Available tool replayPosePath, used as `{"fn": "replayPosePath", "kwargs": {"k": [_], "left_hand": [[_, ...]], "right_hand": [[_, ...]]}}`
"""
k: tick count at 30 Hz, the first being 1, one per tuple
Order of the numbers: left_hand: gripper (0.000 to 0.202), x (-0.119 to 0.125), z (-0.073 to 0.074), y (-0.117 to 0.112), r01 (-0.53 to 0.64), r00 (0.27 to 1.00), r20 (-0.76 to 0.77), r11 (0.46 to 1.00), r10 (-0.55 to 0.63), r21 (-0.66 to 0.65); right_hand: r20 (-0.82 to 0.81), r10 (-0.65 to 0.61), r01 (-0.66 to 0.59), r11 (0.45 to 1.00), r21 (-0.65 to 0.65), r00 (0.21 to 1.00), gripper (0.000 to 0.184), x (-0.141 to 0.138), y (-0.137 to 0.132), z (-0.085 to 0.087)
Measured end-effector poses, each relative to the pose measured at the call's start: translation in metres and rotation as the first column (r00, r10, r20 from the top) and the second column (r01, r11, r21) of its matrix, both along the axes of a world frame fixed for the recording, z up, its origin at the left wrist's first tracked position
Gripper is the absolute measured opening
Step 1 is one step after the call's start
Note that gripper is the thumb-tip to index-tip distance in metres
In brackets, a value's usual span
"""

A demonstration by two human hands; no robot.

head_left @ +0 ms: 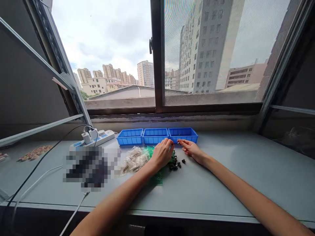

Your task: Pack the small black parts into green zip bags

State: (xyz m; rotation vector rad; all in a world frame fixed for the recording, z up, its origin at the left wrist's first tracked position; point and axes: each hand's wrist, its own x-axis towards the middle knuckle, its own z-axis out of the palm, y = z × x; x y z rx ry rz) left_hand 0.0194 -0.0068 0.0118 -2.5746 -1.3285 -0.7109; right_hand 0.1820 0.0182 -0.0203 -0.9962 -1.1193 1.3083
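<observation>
My left hand (161, 153) is over the green plastic bag (157, 178), its fingers curled and pressed together. Whatever lies between those fingertips is hidden. My right hand (193, 151) is pinched at the fingertips around a small piece too tiny to name, just in front of the right blue bin (194, 137). Beneath and between both hands lies a heap of small black parts (173, 167), with a few loose ones on its right side. Left of the green bag is a pile of small clear plastic bags (134, 159) with small pieces inside.
A middle blue bin (155, 140) and a left blue bin (130, 140) complete the row below the window. A white power strip (105, 137) with plugs stands behind a pixelated dark object (91, 168). Cables run along the table's left. Small brownish pieces (35, 153) lie far left.
</observation>
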Motion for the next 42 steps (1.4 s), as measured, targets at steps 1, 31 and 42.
{"fn": "replayPosePath", "kwargs": {"k": [1,31,42], "left_hand": [[0.014,0.0,0.0,0.0,-0.002,1.0,-0.009,1.0,0.002,-0.002],[0.011,-0.001,-0.006,0.002,0.072,0.997,-0.027,0.997,-0.071,0.024],[0.011,-0.001,-0.006,0.003,0.072,0.997,0.017,0.997,-0.072,0.014]], "right_hand": [[-0.01,-0.004,0.004,1.0,-0.009,1.0,0.045,0.001,0.0,0.0],[0.354,-0.551,0.39,0.813,0.433,0.755,0.05,0.02,0.003,0.004],[0.368,-0.285,0.154,0.925,0.348,0.885,0.057,0.016,0.006,0.005]]}}
